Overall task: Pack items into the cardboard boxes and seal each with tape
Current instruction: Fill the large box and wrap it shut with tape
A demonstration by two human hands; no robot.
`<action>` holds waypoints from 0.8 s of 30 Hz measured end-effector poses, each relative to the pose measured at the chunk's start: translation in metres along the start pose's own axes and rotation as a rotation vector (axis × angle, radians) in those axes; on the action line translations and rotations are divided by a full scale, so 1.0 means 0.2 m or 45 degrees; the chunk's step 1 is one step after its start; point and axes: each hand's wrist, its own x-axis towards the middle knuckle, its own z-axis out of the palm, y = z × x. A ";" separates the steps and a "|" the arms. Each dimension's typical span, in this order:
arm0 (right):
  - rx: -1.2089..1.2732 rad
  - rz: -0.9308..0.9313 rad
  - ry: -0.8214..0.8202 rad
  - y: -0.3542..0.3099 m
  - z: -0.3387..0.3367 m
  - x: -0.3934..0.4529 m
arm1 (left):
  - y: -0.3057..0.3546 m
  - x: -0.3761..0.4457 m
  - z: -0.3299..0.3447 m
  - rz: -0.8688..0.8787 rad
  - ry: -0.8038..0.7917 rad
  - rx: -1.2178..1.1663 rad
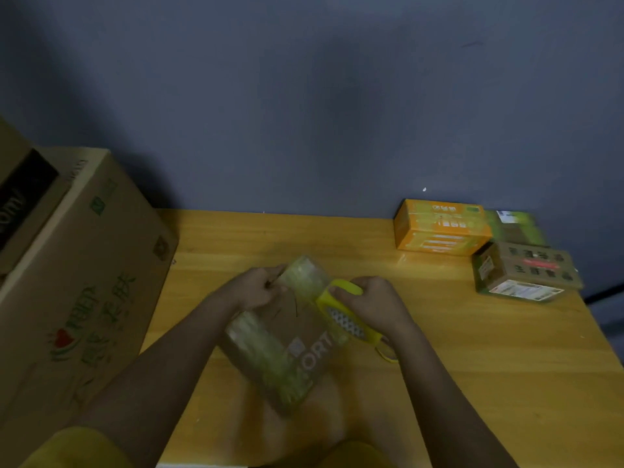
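A small brown cardboard box (297, 346) with white letters lies tilted on the wooden table (472, 366) in front of me, with shiny clear tape along its left side. My right hand (374, 302) grips a yellow tape dispenser (344, 315) at the box's far right corner. A strip of clear tape (305, 273) stretches from the dispenser to my left hand (256, 287), which pinches the tape's end above the box's far edge.
A large printed carton (84, 282) stands at the left with another box on top of it. At the back right lie an orange box (439, 228), a green box (516, 228) and a brown taped box (523, 271). A blue wall rises behind the table.
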 end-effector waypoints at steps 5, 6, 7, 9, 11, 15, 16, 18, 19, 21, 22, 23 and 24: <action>-0.267 -0.002 -0.032 -0.14 0.08 0.03 | -0.09 -0.02 0.18 -0.195 0.183 0.391; -0.267 0.015 -0.039 -0.14 0.09 0.03 | -0.07 -0.03 0.22 -0.184 0.223 0.378; -0.254 0.038 -0.037 -0.14 0.10 0.03 | -0.05 -0.04 0.26 -0.144 0.275 0.359; -0.230 0.070 -0.015 -0.14 0.09 0.04 | -0.01 -0.06 0.33 0.020 0.382 0.325; -0.186 0.090 -0.025 -0.14 0.07 0.03 | 0.02 -0.07 0.40 0.107 0.369 0.251; -0.082 0.109 -0.092 -0.11 0.06 0.01 | 0.02 -0.08 0.49 -0.123 0.000 0.241; -0.041 0.097 -0.129 -0.10 0.05 0.00 | 0.02 -0.08 0.50 -0.145 -0.010 0.251; 0.035 0.023 -0.192 -0.06 0.03 -0.02 | 0.02 -0.07 0.51 -0.157 0.034 0.298; 0.045 -0.025 -0.222 -0.05 0.02 -0.03 | 0.03 -0.07 0.51 -0.159 0.050 0.332; 0.089 -0.095 -0.279 -0.01 0.01 -0.06 | 0.04 -0.07 0.50 -0.168 0.067 0.359; 0.128 -0.117 -0.303 -0.01 0.01 -0.07 | 0.04 -0.07 0.50 -0.180 0.079 0.353; 0.140 -0.148 -0.310 -0.01 0.01 -0.08 | 0.04 -0.07 0.50 -0.192 0.091 0.341; 0.117 -0.181 -0.300 -0.01 0.02 -0.08 | 0.05 -0.07 0.50 -0.202 0.104 0.332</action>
